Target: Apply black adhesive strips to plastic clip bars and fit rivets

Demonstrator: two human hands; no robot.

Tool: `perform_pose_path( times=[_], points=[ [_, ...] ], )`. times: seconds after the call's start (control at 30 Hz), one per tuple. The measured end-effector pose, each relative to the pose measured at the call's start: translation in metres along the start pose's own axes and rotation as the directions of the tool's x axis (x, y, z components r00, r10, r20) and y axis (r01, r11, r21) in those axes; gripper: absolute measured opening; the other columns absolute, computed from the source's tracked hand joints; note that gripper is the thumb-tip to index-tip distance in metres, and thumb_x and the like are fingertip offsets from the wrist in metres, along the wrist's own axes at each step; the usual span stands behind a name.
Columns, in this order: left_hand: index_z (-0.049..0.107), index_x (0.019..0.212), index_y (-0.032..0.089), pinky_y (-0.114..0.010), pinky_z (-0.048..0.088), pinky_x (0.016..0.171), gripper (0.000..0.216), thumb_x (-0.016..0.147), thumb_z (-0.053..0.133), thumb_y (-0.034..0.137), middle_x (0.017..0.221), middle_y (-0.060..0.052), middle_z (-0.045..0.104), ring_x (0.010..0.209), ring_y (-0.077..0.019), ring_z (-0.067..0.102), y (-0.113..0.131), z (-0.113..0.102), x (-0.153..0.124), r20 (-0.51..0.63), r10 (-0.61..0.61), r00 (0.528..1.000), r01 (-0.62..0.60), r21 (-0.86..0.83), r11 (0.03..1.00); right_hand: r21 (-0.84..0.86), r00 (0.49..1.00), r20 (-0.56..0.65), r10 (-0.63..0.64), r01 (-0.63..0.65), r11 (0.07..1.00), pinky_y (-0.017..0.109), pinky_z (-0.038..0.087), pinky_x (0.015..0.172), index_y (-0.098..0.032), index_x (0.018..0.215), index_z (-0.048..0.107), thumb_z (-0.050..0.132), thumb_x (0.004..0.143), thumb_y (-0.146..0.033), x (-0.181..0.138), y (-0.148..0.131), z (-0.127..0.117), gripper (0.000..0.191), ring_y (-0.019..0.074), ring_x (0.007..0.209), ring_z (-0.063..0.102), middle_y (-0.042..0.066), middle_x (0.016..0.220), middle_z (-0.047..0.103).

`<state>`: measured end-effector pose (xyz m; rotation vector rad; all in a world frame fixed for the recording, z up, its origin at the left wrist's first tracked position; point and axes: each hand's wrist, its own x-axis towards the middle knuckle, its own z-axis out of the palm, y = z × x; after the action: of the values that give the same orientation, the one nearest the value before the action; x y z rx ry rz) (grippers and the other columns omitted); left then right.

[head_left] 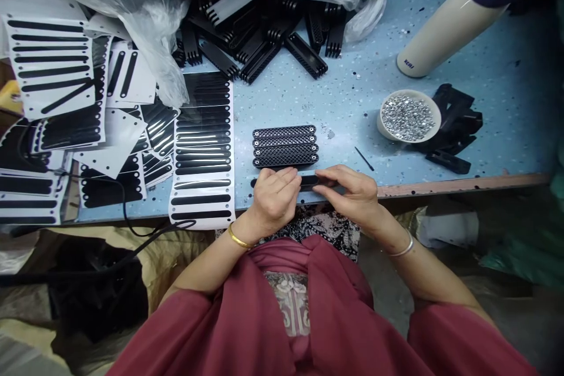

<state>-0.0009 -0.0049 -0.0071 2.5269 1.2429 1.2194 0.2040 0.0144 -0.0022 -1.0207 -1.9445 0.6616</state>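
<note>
Right at the table's edge, a long, narrow, dark bar (308, 182) is held just on the near side of a row of four black, lattice-faced plastic bars (285, 150), and that row is taken as the landmark. The dark bar is covered by the left hand (277, 200), laid over it with fingers together, perhaps so that it is steadied; how far those fingers are curled underneath cannot be told. The right end, meanwhile, is pinched by the right hand (352, 191), thumb and fingertips parted by little more than the bar itself, presumably so that it can be guided finely.

The four are lined up side by side, apparently so that they can be counted and reached easily. To the row's right, a thin black stick (364, 158) is laid down, and farther right a round cream bowl (382, 128) is filled with small silver metal pieces (408, 116), likely so that none are scattered. Left of the row, a white sheet of rounded black strips (202, 150) is spread within easy reach. Beyond the row, black toothed-end plastic parts (306, 54) are heaped, seemingly so that working room is left.
</note>
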Motion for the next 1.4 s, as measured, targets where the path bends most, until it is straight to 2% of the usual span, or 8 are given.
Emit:
perform_pose_path(
  times=[0.3,0.57,0.7,0.83,0.93,1.07,1.23,1.4],
  points=[
    [0.069,0.101,0.016,-0.040,0.044,0.075,0.023,0.089,0.052,0.010,0.109,-0.014,0.076,0.098,-0.0256,0.072,-0.002,0.002,-0.004,0.081,-0.033,0.996,0.036,-0.030,0.999,-0.016,0.998,0.046,-0.050,0.050,0.999,0.027,0.057,0.066,-0.025,0.097,0.078,0.065,0.088,-0.017,-0.002,0.005,0.010,0.018,0.0145,0.076,0.069,0.004,0.085,0.071],
    [0.070,0.087,0.018,-0.041,0.052,0.082,0.018,0.089,0.053,0.011,0.113,-0.013,0.075,0.108,-0.0260,0.071,0.004,-0.002,-0.003,0.035,-0.079,0.996,0.081,-0.075,0.994,0.108,0.992,0.007,0.124,-0.124,0.986,0.031,0.060,0.068,-0.024,0.098,0.077,0.073,0.083,-0.024,-0.002,-0.001,0.004,0.015,0.0169,0.079,0.070,0.005,0.092,0.073],
    [0.068,0.100,0.017,-0.040,0.055,0.090,0.016,0.087,0.062,0.011,0.111,-0.013,0.075,0.113,-0.0257,0.069,0.009,-0.037,-0.003,-0.063,-0.047,0.997,0.043,-0.059,0.997,0.004,0.971,-0.156,0.182,-0.184,0.983,0.033,0.059,0.063,-0.023,0.107,0.073,0.073,0.082,-0.022,-0.004,-0.018,-0.015,0.024,0.0182,0.073,0.070,0.006,0.089,0.074],
    [0.069,0.101,0.022,-0.037,0.055,0.078,0.017,0.085,0.068,0.016,0.102,-0.007,0.077,0.093,-0.0237,0.074,-0.016,-0.101,-0.029,-0.145,-0.140,0.979,0.169,0.209,0.963,-0.144,0.993,-0.113,-0.020,0.003,0.990,0.031,0.054,0.056,-0.023,0.093,0.073,0.066,0.085,-0.013,-0.015,-0.054,-0.006,0.015,0.0168,0.063,0.066,0.003,0.074,0.072],
    [0.068,0.080,0.022,-0.035,0.048,0.063,0.008,0.082,0.073,0.028,0.071,-0.004,0.071,0.067,-0.0221,0.067,-0.051,-0.148,-0.070,-0.320,-0.341,0.884,0.458,0.442,0.771,-0.027,0.980,0.073,-0.183,0.185,0.982,0.030,0.053,0.053,-0.020,0.097,0.070,0.063,0.086,-0.009,-0.022,-0.081,0.030,0.018,0.0168,0.062,0.064,0.004,0.073,0.071],
    [0.059,0.064,0.020,-0.030,0.037,0.054,0.032,0.084,0.069,0.041,0.054,0.001,0.053,0.053,-0.0168,0.051,-0.075,-0.180,-0.120,-0.463,-0.598,0.653,0.756,0.434,0.490,0.085,0.922,0.214,-0.322,0.311,0.947,0.035,0.057,0.064,-0.018,0.099,0.069,0.055,0.087,-0.006,-0.013,-0.097,0.084,0.022,0.0207,0.076,0.067,0.010,0.085,0.072],
    [0.059,0.061,0.018,-0.028,0.041,0.059,0.033,0.087,0.062,0.037,0.057,-0.001,0.057,0.057,-0.0139,0.052,-0.051,-0.181,-0.137,-0.490,-0.658,0.571,0.819,0.289,0.496,0.117,0.885,0.085,-0.458,0.447,0.887,0.044,0.058,0.083,-0.017,0.113,0.066,0.057,0.085,-0.005,0.016,-0.096,0.139,0.031,0.0267,0.099,0.068,0.014,0.103,0.073],
    [0.070,0.076,0.016,-0.027,0.048,0.062,0.021,0.083,0.068,0.035,0.069,-0.003,0.069,0.063,-0.0152,0.062,-0.032,-0.169,-0.144,-0.491,-0.808,0.326,0.907,-0.079,0.414,-0.054,0.860,0.261,-0.439,0.467,0.882,0.051,0.051,0.082,-0.013,0.114,0.067,0.065,0.087,-0.021,0.020,-0.090,0.174,0.028,0.0395,0.116,0.062,0.020,0.115,0.071]
  ],
)
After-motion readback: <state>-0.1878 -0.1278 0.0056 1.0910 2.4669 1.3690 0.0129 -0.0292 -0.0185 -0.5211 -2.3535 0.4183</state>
